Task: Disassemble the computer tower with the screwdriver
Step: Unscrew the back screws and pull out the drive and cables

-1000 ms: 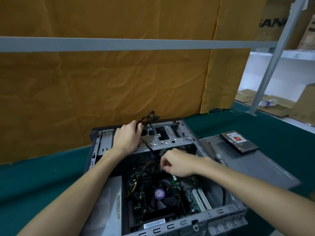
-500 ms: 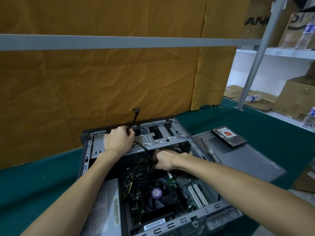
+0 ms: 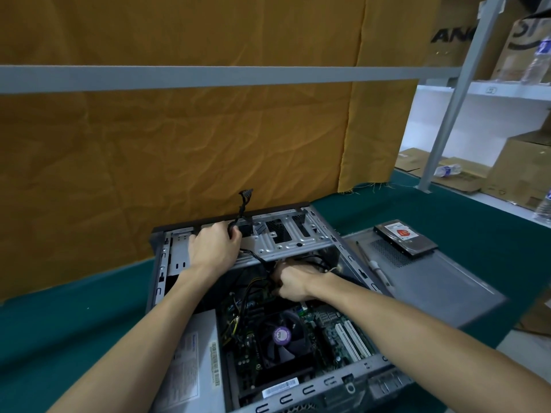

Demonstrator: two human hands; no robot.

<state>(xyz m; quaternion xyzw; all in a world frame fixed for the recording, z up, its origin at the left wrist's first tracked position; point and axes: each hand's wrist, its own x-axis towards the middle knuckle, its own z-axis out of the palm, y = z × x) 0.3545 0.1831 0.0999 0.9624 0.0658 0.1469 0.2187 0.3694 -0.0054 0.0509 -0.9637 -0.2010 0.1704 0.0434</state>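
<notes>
The open computer tower [image 3: 362,375] lies on its side on the green table, its motherboard and fan [image 3: 281,336] exposed. On the drive cage [image 3: 286,234] at the far end, my left hand [image 3: 213,251] grips a black power cable [image 3: 243,204] whose connector sticks up. Under the cage's edge, my right hand [image 3: 293,281] reaches inside with fingers curled around a bundle of black cables. The screwdriver [image 3: 377,268] lies on the removed side panel [image 3: 435,281], to the right of the case.
A hard drive [image 3: 405,238] rests on the side panel's far end. The power supply [image 3: 190,368] sits in the case's near left. An orange cloth hangs behind the table. Shelves with cardboard boxes and bottles stand at the right.
My right hand has moved deeper under the drive cage onto the cables. My left hand has pulled the black cable up, so its connector now stands higher. The view has shifted.
</notes>
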